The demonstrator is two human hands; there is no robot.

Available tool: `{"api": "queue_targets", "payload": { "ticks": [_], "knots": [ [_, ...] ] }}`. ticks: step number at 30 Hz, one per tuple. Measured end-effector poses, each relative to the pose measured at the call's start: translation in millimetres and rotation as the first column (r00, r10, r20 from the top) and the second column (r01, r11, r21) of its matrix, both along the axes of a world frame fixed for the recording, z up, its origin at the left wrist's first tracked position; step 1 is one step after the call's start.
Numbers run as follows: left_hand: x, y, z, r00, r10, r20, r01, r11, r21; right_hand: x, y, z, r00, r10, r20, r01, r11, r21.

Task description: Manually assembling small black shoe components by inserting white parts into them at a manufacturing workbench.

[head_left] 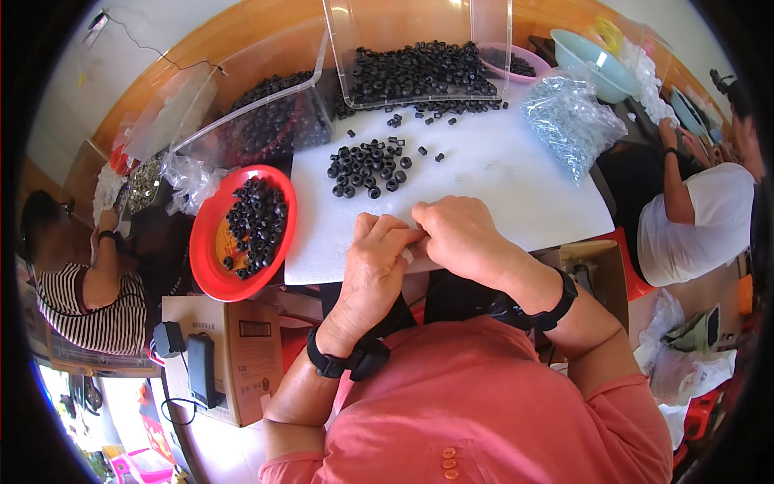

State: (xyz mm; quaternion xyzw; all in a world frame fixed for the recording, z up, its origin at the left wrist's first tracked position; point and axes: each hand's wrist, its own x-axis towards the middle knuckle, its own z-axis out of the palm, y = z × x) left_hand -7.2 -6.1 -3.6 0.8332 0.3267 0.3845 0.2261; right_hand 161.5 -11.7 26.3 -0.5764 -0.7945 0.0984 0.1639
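Note:
My left hand (373,262) and my right hand (461,235) meet over the near edge of a white table top (516,206). Both are closed, fingertips pinched together at one spot. Something small and dark seems to show between the fingers, but they hide most of it. Just beyond my hands lies a loose pile of small black ring-shaped parts (367,168), with a few strays to its right. To the left, a red plastic basin (288,189) holds many more black parts.
A clear bin (419,20) tips out black parts at the back; another clear bin (242,129) stands back left. A clear bag of small pieces (572,121), a pink bowl (528,77) and a light blue basin (595,64) are right. People (701,202) sit either side. A cardboard box (254,347) stands below left.

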Motion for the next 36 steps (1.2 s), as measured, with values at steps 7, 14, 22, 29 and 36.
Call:
{"api": "queue_targets", "payload": {
  "ticks": [7, 14, 22, 29, 36],
  "knots": [
    [-3, -10, -8, 0.972, 0.198, 0.126, -0.190, 0.979, -0.071, 13, -3, -5, 0.978, 0.011, -0.208, -0.025, 0.998, -0.063],
    [11, -6, -4, 0.983, 0.186, 0.006, -0.186, 0.981, 0.058, 13, -15, -32, 0.955, -0.003, -0.296, 0.087, 0.959, 0.271],
    [22, -2, -1, 0.979, 0.202, -0.031, -0.202, 0.979, 0.011, 34, -20, -37, 0.935, 0.103, -0.338, 0.063, 0.892, 0.447],
    [23, 1, -2, 0.987, 0.159, -0.018, -0.158, 0.987, 0.027, 37, -23, -40, 0.947, 0.093, -0.306, 0.085, 0.849, 0.522],
    [21, -2, 3, 0.995, 0.093, -0.027, -0.092, 0.996, 0.015, 39, -23, -43, 0.946, 0.091, -0.312, 0.101, 0.830, 0.549]
  ]
}}
